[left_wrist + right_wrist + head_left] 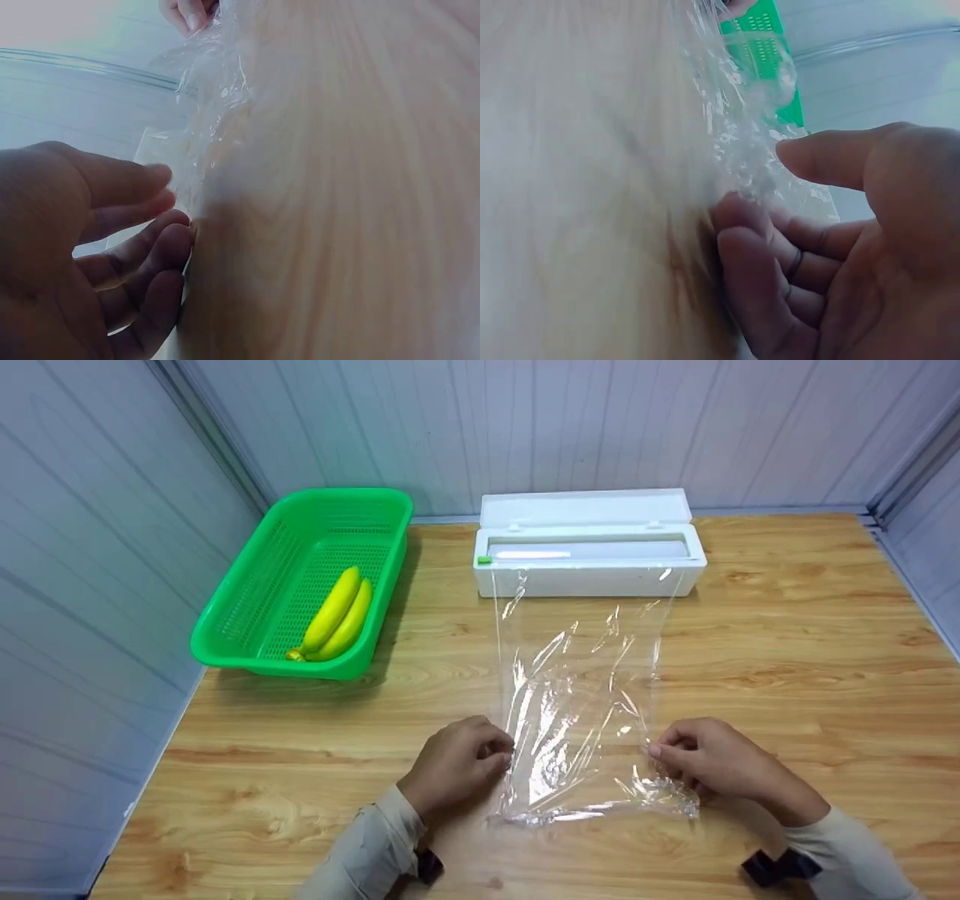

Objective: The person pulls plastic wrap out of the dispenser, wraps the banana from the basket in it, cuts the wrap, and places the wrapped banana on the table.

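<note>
A sheet of clear plastic wrap point(577, 705) runs from the white dispenser box point(592, 583) toward me over the wooden table, its near end crumpled. My left hand point(461, 765) pinches the sheet's left edge, thumb and forefinger close together in the left wrist view. At the opposite edge, my right hand point(716, 761) pinches the film between thumb and forefinger, the other fingers curled beneath. Creased wrap point(731, 127) bunches by the right fingertips in the right wrist view. The box's lid point(585, 508) stands raised, with the roll point(622, 549) inside.
A green plastic basket point(247, 562) stands at the back left with two yellow bananas point(334, 611) in it. A small green slider point(484, 559) sits on the left of the box's front rim. White panel walls point(570, 427) border the wooden table point(300, 780).
</note>
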### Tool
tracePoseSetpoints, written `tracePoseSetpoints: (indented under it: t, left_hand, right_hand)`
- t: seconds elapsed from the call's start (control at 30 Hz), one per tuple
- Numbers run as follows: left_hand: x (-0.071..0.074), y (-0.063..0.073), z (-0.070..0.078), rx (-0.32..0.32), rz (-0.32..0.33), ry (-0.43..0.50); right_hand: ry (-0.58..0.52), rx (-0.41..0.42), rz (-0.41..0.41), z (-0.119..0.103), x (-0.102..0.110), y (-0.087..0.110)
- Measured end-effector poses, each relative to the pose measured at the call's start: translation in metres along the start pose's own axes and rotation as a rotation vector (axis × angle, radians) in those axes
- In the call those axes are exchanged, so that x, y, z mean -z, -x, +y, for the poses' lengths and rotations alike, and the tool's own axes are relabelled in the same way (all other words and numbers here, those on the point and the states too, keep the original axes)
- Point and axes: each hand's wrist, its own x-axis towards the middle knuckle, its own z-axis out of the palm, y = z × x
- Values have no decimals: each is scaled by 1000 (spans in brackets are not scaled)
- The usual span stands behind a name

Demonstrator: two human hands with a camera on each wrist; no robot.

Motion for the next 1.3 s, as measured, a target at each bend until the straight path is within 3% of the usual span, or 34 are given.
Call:
tracePoseSetpoints:
  t: [0.1, 0.27, 0.47, 0.6, 0.73, 0.87, 1.07, 1.3]
  left_hand:
    - [0, 0, 1, -2, -10, -15]
    - [0, 3, 2, -93, -29, -155]
    - [0, 10, 3, -181, 3, -305]
    - [1, 13, 5, -168, -8, -311]
    - [1, 13, 6, -160, -7, -316]
    - [1, 15, 6, -147, 2, -326]
    - [3, 17, 8, -135, 7, -349]
    - [2, 20, 9, -126, 11, -372]
  right_hand:
    - [-58, 8, -49, 3, 0, 3]
    - [-122, 30, -94, 7, 0, 11]
    - [-260, 90, -95, 10, -1, 23]
    - [-326, 185, -139, 14, -2, 29]
    - [-269, 235, -171, 19, -4, 36]
    - [-255, 241, -207, 23, -6, 46]
    - [-286, 169, -241, 28, -9, 59]
    - [-321, 223, -294, 35, -9, 68]
